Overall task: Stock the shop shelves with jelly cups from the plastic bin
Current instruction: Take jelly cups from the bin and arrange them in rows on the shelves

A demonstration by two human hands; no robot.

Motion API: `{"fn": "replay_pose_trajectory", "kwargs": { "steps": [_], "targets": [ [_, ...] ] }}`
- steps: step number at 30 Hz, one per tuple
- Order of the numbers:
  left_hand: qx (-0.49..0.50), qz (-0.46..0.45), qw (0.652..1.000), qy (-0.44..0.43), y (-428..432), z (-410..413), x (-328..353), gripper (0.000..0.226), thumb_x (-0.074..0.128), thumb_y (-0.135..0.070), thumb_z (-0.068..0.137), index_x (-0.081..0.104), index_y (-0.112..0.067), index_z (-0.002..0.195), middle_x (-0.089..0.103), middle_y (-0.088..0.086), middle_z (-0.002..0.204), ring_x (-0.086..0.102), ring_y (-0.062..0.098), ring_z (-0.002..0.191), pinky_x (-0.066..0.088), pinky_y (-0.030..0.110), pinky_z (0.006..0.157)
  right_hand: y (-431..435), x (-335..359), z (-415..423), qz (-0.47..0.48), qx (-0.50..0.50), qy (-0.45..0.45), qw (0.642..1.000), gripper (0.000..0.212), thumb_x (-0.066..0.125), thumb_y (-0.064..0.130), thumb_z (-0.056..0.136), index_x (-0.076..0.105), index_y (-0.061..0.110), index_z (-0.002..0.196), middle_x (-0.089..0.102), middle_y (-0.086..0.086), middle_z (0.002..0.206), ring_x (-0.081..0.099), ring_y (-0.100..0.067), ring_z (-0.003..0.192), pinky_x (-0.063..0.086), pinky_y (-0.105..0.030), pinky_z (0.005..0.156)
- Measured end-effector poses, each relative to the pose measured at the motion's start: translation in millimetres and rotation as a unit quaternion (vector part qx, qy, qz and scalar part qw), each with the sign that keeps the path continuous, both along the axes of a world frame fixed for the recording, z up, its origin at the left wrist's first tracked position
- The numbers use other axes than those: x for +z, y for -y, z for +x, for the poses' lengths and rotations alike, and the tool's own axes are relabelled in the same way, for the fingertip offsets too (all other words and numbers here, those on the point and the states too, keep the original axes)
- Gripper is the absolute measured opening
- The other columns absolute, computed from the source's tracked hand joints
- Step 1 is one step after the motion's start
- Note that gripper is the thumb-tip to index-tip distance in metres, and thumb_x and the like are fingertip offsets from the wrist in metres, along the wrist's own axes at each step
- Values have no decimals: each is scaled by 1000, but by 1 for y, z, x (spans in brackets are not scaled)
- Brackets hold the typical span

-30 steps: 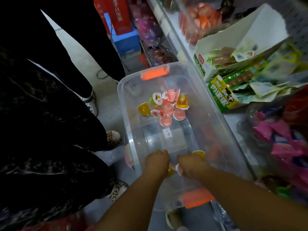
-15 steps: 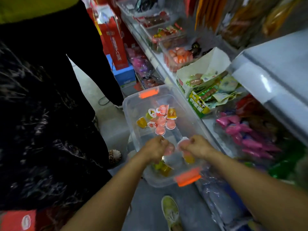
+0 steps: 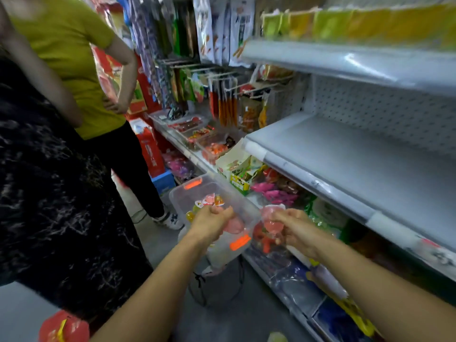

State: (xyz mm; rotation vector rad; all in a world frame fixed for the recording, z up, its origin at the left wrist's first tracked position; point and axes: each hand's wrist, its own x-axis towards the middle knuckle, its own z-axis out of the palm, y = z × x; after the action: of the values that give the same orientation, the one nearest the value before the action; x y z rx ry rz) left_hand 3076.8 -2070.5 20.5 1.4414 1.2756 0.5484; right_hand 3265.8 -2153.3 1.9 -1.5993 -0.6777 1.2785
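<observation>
— Status from the head camera, please?

— I have one view, looking down a shop aisle. The bin (image 3: 243,202), clear plastic with orange latches (image 3: 239,241), sits low beside the shelving, long side toward the racks. What it stands on I cannot make out.

— And the grips?

— My left grip (image 3: 212,223) is over the near end of the bin, fingers curled round pink jelly cups (image 3: 234,224). How many it holds I cannot tell; the frame is blurred there. My right grip (image 3: 293,225) is just past the bin's near right corner, thumb and fingers pinching one pink cup (image 3: 271,218), its clear rim showing above the knuckles. The two grips are near each other but apart.

— Anything left in the bin?

— Yes, a small cluster of cups (image 3: 209,201), pink, orange and yellow, bunched toward the far end.

— Where is the shelf?

— A grey shelf (image 3: 357,154) runs along the right, above and beyond my right grip. Below it lie pink packets (image 3: 276,193), close to the bin. Further along, snack bags (image 3: 222,102) hang on hooks.

— Anyone nearby?

— A person in a yellow-green shirt (image 3: 69,58) stands left of the bin, hand on hip. Closer in, a dark patterned garment (image 3: 49,181) fills the left edge.
</observation>
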Motion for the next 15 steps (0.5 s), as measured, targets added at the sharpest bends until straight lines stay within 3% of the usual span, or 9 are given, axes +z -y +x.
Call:
{"fn": "replay_pose_trajectory", "kwargs": {
  "steps": [2,5,8,10,12,15],
  "targets": [
    [-8,34,999,-4,21,10,30,32,67,-28,85,53,-20,57,47,1,58,40,14,53,32,26,53,31,32,5,21,-13,2,1000,41,76,25,77,66,4,111,67,-9,75,56,-22,62,43,-32,52],
    [-37,78,996,5,55,32,77,20,70,-30,82,66,-12,74,64,-1,68,58,15,66,44,29,62,72,78,20,57,-34,44,997,41,75,25,74,68,8,110,67,-10,84,61,-20,66,46,-28,52],
    [-61,116,991,26,94,57,115,26,71,-29,81,70,-3,87,70,5,81,63,17,77,47,29,71,115,120,37,81,-72,88,990,26,74,17,78,67,9,102,67,-12,84,62,-17,59,48,-27,49],
    [-85,148,985,35,124,72,136,24,71,-30,82,72,-7,77,66,2,68,58,8,61,44,25,61,147,142,51,87,-83,122,985,41,78,25,71,64,8,106,69,-15,90,64,-21,65,50,-30,55],
    [-100,169,979,48,157,88,154,27,71,-34,83,69,-15,64,62,-5,53,54,5,45,41,19,52,185,162,64,98,-87,164,978,38,76,26,75,64,9,106,70,-15,94,64,-20,69,51,-31,59],
    [-122,158,977,77,213,117,176,29,71,-36,85,69,-8,79,67,4,60,60,12,42,38,14,38,252,185,85,115,-119,204,965,32,72,22,82,60,11,110,69,-12,96,61,-18,68,48,-29,57]
  ]
}}
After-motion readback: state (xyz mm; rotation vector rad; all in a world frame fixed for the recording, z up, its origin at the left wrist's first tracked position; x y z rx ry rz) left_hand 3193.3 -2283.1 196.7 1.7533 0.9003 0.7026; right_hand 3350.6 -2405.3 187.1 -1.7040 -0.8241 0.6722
